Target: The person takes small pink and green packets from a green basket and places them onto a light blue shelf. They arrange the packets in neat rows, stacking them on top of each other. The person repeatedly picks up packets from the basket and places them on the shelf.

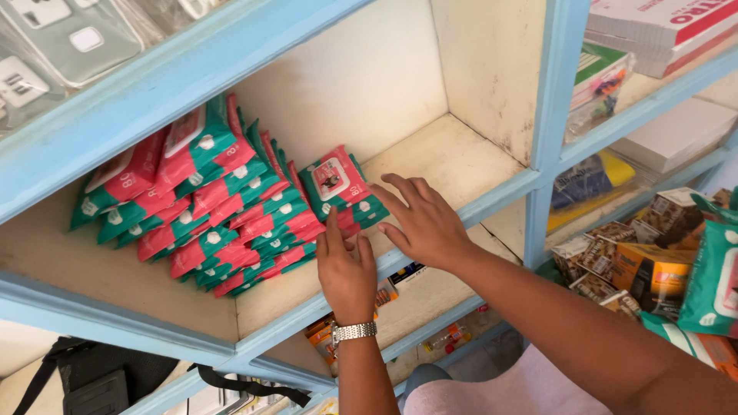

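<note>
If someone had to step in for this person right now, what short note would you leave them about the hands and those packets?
Left hand: open, fingers at the last upright red-and-green packet.
Right hand: open, fingertips beside that same packet.
Row of packets: leaning on the blue shelf, filling its left part.
Done: most packets lined up.
Left: shelf's right part is bare; a similar packet sits at far right.
</note>
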